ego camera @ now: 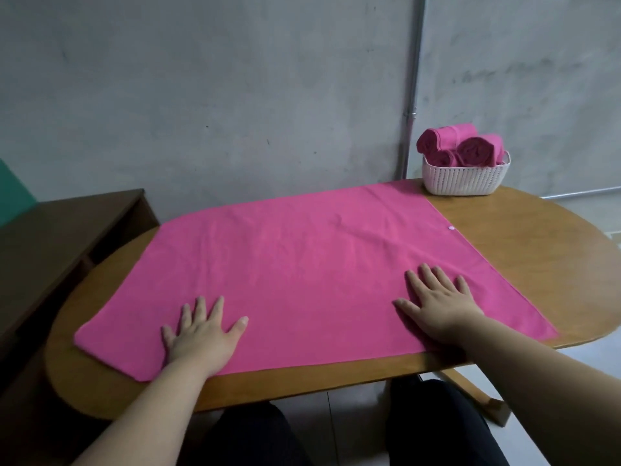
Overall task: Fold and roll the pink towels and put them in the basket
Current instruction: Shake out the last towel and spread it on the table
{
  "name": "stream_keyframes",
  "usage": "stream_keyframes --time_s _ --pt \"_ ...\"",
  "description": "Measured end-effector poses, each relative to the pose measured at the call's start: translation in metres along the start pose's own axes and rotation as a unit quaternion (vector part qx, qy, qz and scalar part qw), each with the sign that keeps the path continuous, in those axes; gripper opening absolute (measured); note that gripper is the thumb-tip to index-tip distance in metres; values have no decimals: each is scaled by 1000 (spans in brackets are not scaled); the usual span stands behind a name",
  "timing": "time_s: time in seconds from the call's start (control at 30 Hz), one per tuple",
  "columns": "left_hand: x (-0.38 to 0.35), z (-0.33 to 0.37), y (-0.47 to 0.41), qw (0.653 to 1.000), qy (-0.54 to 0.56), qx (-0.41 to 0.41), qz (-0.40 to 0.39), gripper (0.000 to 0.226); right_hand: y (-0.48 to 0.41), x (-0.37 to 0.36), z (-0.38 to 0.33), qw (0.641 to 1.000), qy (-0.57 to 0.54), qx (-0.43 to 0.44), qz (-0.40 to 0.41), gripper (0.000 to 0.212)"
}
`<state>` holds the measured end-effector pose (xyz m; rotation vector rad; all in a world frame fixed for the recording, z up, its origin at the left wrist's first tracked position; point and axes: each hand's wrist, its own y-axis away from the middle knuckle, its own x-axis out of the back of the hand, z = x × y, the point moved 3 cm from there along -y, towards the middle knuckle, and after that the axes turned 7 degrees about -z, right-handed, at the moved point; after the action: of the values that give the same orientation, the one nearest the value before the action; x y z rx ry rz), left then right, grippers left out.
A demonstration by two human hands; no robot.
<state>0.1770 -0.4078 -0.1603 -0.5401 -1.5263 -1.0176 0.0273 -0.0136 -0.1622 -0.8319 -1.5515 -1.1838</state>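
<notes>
Knees point(433, 428) in dark trousers sit under the near edge of the wooden table point(524, 240); both bare forearms reach forward over that edge.

Left hand point(201, 334): flat, palm down, fingers straight and spread, resting on the pink towel point(302, 260) near its front left corner. Gripping nothing.

Right hand point(437, 307): also flat, palm down, fingers spread apart, resting on the towel's front right part. Gripping nothing.

Towel: opened out in a single flat layer, covering most of the tabletop. Near edge runs just inside the table's near edge; far edge reaches the table's back edge by the wall. Only faint creases. Small pale tag point(451, 227) on the right edge.

Basket point(467, 179): white, woven look, standing on the far right of the table, just beside the towel's far right corner. I count three rolled pink towels point(473, 152) in it, ends facing me, piled above the rim.

Surroundings: grey wall point(235, 79) with a vertical pipe point(415, 79); dark wooden cabinet point(64, 230) to the left of the table.
</notes>
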Motion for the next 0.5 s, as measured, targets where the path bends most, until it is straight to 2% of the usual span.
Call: stream_keyframes --time_s 0.23,0.3,0.37,0.5 --pt "-12 7 33 1000 10 23 -8 85 8 1 9 1000 23 -15 -12 84" --pt "-14 8 40 999 21 17 -17 82 8 7 -6 999 30 -19 8 85" --pt "-14 2 42 999 40 3 -15 77 8 12 -49 999 17 24 22 83" --pt "-5 -44 36 997 60 11 39 69 14 7 -172 984 24 175 6 81"
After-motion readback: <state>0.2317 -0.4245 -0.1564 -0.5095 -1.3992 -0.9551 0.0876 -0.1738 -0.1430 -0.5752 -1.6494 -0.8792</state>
